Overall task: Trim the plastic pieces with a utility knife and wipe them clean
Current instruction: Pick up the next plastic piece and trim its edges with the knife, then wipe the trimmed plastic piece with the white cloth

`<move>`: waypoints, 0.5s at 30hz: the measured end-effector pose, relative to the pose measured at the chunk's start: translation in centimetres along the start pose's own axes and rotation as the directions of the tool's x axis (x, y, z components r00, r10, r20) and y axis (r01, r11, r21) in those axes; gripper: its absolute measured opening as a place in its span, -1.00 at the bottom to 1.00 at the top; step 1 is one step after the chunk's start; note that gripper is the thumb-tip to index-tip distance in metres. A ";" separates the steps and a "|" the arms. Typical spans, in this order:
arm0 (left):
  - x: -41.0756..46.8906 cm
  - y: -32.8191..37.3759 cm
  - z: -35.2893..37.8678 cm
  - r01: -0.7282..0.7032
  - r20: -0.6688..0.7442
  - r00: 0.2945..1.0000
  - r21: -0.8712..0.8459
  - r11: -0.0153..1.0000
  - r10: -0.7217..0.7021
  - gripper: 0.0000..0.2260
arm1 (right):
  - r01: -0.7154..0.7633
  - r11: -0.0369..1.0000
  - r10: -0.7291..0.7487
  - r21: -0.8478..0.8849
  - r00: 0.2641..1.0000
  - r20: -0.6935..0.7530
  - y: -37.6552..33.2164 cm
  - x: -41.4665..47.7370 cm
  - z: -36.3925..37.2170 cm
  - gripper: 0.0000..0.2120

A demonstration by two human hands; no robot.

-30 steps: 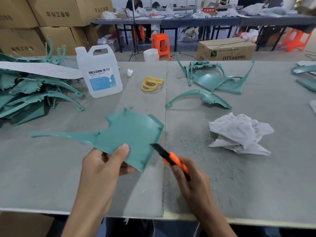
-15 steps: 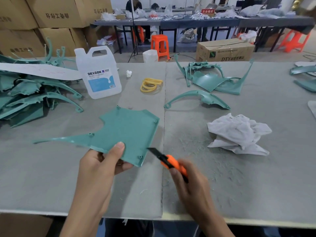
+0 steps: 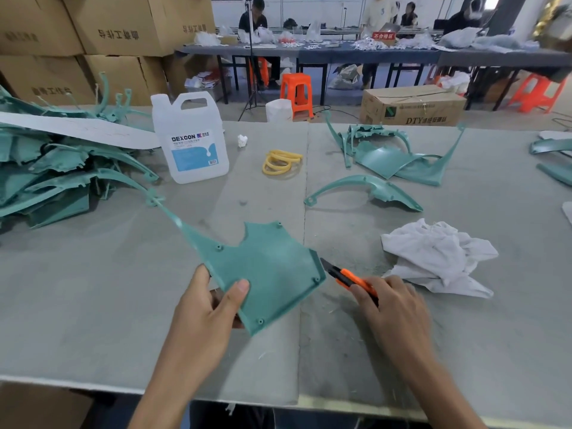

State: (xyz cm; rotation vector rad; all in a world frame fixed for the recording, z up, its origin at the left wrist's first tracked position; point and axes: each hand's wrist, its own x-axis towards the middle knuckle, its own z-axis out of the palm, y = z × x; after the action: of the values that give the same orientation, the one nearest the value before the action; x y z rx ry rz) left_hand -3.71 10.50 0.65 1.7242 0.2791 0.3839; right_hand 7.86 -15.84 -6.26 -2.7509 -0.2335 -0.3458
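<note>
Left hand (image 3: 204, 308) pinches the teal plastic piece (image 3: 269, 267) at its near-left edge. The thumb lies flat on the top face and the fingers are curled under it. The piece sits up and right of that grip, over the seam in the table (image 3: 93, 289) near the middle of its near edge, and looks lifted off the surface. Its wide panel end points at the right hand (image 3: 393, 308), and the thin tail runs up-left toward the pile of teal parts (image 3: 62, 174) at the left edge.

Right hand is wrapped around the orange utility knife (image 3: 349, 278), handle mostly buried in the fist, dark blade out. The blade tip is at the panel's short right edge; can't tell if it touches or is just shy.

Against 0.5 s ago:
- The piece has rotated clockwise. The tail pointed flat left and now angles toward the far-left corner.
- The knife tip has moved from the panel's near-right corner up to the short right edge.
- The left thumb has stayed on the top face.

White rag (image 3: 433, 258) is crumpled just right of the knife hand, not touched. Dexcon jug (image 3: 190, 140) and yellow bands (image 3: 281, 162) sit toward the far edge, and one curved teal part (image 3: 365, 190) lies beyond the rag.
</note>
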 end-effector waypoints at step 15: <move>-0.7 0.1 0.4 -0.027 -0.071 0.997 -0.086 0.996 0.021 -0.77 | -0.323 0.932 0.349 -0.165 0.924 0.159 7.1 10.2 -2.8 -0.39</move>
State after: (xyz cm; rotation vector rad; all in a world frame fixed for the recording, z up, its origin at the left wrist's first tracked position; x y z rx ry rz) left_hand -4.17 9.82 0.59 1.6322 0.2885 0.4682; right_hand 18.45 -22.27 -3.35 -2.8885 0.2278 -0.0117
